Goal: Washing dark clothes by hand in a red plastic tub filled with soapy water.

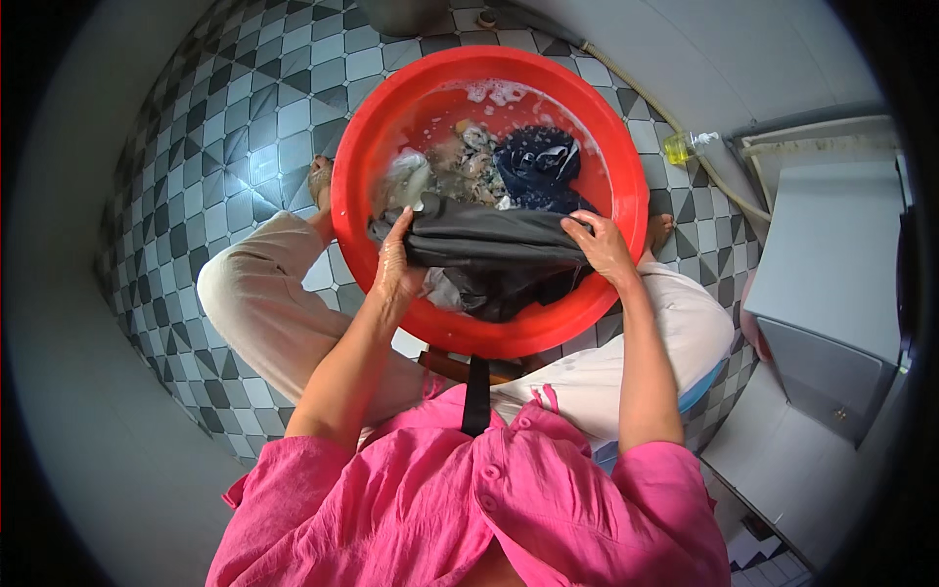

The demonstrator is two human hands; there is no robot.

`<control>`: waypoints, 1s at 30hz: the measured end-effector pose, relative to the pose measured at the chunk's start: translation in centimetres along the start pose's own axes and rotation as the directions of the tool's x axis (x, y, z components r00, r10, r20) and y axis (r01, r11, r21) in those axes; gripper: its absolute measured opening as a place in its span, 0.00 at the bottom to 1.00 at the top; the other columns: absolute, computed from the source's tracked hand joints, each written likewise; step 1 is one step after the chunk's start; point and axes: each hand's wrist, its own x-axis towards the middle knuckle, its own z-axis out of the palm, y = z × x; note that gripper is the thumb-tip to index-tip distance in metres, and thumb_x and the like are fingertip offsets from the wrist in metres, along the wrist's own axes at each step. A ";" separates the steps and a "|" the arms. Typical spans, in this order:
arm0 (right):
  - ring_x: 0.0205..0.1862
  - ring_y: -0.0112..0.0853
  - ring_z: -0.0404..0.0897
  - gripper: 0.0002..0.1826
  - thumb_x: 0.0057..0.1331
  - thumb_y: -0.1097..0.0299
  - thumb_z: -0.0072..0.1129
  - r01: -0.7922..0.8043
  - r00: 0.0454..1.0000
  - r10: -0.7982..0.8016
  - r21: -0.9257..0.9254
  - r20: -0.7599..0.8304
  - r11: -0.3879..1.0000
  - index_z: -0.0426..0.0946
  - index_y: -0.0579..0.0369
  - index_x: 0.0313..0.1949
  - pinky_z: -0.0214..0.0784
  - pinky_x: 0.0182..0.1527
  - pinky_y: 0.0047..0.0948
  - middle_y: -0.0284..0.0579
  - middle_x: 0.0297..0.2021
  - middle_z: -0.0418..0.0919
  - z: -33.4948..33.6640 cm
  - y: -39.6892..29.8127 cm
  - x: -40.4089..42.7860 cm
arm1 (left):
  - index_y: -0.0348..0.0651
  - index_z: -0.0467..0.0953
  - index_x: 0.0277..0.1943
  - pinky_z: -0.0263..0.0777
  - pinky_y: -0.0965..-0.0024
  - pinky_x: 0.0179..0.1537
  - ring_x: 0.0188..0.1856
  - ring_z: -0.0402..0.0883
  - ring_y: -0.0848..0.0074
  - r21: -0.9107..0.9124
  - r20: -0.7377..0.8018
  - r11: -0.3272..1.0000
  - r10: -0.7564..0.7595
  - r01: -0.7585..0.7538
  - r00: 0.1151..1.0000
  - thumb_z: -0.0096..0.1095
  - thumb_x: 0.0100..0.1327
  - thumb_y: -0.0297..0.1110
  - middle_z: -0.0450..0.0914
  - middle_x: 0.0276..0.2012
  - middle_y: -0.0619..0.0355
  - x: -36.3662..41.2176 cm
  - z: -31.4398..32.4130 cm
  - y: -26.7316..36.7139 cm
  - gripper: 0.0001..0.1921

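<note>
A dark grey wet garment (495, 236) is stretched sideways between my two hands, its lower folds hanging into a large red plastic tub (343, 213). My left hand (398, 257) grips its left end, thumb on top. At the right end, my right hand (603, 246) pinches the cloth between thumb and fingers. Beyond it, a navy garment with white trim (539, 165) lies in sudsy water. Next to that are patterned cloth (478, 165) and a whitish cloth (406, 176), partly under water. A pale cloth (443, 288) shows beneath the grey garment.
On the tiled floor (271, 161), a clear pump bottle of yellow liquid (680, 148) stands right of the tub, beside a beige hose (645, 95). A grey cabinet (821, 257) occupies the right side. My bent legs flank the tub. A wall (59, 293) rises on the left.
</note>
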 end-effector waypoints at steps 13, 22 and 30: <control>0.62 0.38 0.60 0.32 0.52 0.76 0.58 0.284 0.942 -0.255 -0.113 0.220 0.952 0.64 0.46 0.59 0.57 0.62 0.36 0.38 0.61 0.61 9.1 -0.4 -1.6 | 0.35 0.72 0.49 0.72 0.75 0.39 0.37 0.78 0.78 0.735 0.080 0.674 0.023 -0.075 0.997 0.61 0.61 0.41 0.79 0.37 0.57 -3.2 0.8 -6.1 0.20; 0.47 0.29 0.75 0.11 0.50 0.73 0.60 0.117 0.991 -0.127 0.248 0.028 0.962 0.77 0.64 0.33 0.65 0.50 0.23 0.37 0.49 0.76 8.1 2.0 0.0 | 0.34 0.72 0.45 0.70 0.72 0.42 0.38 0.77 0.75 0.713 0.034 0.629 0.412 -0.311 0.911 0.68 0.53 0.50 0.77 0.38 0.52 -2.8 0.1 -3.8 0.27; 0.41 0.33 0.75 0.05 0.59 0.72 0.46 0.022 0.973 0.228 0.995 -0.045 0.101 0.68 0.53 0.25 0.67 0.46 0.28 0.45 0.38 0.77 5.2 -1.1 -1.0 | 0.32 0.69 0.54 0.64 0.72 0.51 0.48 0.74 0.76 0.752 0.351 0.624 -0.106 -0.213 0.930 0.68 0.55 0.44 0.75 0.48 0.55 -6.4 5.8 -4.6 0.30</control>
